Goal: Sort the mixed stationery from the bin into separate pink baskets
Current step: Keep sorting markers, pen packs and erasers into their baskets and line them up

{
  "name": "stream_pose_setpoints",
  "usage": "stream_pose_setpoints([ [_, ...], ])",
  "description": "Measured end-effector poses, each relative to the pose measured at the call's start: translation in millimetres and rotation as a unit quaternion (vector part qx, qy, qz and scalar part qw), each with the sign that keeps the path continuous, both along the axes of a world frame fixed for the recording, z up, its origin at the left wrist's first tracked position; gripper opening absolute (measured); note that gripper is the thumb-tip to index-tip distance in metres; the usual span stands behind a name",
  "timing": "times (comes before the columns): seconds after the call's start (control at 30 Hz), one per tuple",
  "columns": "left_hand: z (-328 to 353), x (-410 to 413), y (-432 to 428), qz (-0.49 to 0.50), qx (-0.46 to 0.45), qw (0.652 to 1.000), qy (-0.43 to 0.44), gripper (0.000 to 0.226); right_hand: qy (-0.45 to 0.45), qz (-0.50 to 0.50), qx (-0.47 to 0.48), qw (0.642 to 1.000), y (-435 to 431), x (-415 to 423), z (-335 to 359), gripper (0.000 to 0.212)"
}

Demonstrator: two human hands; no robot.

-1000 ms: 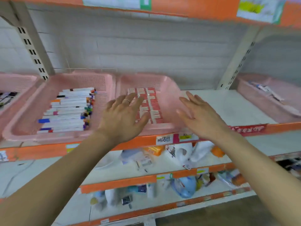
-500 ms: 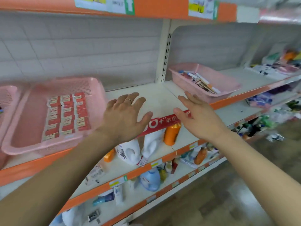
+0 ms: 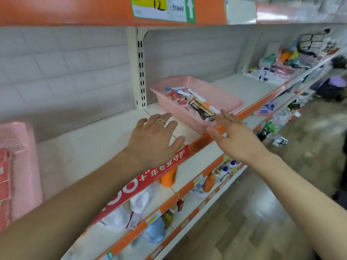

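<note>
**Gaze swung right: bin (image 3: 231,100) ahead**

Shelf (image 3: 249,89) holds it ahead-right of both hands, long axis along the edge. Right hand (image 3: 237,139) is nearer, fingertips by the near corner; left hand (image 3: 154,140) trails. Both spread, empty. Stationery (image 3: 195,102) heaped inside.

white shelf (image 3: 105,139), pink bin (image 3: 221,94) of stationery

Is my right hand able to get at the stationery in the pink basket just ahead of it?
Probably yes. The right hand is open with its fingertips at the near corner of the pink basket, which has no lid, and the stationery lies loose inside with nothing over it.
</note>
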State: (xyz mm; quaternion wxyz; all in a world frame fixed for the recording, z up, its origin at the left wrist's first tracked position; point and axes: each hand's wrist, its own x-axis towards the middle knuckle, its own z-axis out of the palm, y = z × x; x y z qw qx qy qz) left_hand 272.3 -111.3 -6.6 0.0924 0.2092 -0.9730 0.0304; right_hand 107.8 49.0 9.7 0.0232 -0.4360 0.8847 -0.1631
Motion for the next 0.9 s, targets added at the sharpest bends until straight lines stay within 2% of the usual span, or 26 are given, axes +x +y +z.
stream_pose_setpoints([
  [0.13,4.2,-36.7,-26.2,-0.011,0.005,1.000,-0.003,0.078,-0.011,-0.003,0.006,1.000,-26.8,-38.3,3.8,0.059],
  [0.27,7.2,-68.9,-44.3,-0.026,-0.005,1.000,0.000,0.090,-0.034,-0.009,0.019,0.999,-44.2,-61.3,3.5,0.059],
  [0.37,4.5,-88.8,-53.3,-0.031,-0.004,0.999,-0.007,0.089,-0.052,-0.003,0.025,0.998,-55.3,-76.7,1.1,0.059],
  [0.47,-2.3,-108.4,-63.5,-0.034,-0.005,0.999,0.000,0.083,-0.051,0.007,0.030,0.998,-68.3,-95.8,-1.8,0.053],
  [0.6,-13.2,-139.0,-72.9,-0.045,0.007,0.995,0.093,0.063,-0.049,0.027,0.036,0.998,-92.4,-124.2,-4.5,0.042],
  [0.67,-16.9,-157.9,-75.8,-0.035,-0.002,0.994,0.102,0.059,-0.053,0.045,0.045,0.997,-103.8,-140.4,-6.2,0.041],
  [0.8,-14.4,-196.6,-82.9,0.033,0.037,0.999,-0.005,0.048,-0.029,0.100,0.100,0.990,-127.6,-185.0,-5.7,0.035],
  [0.9,-15.7,-225.0,-90.3,0.084,0.074,0.993,-0.040,0.046,-0.010,0.132,0.157,0.979,-145.8,-218.2,-7.5,0.038],
])
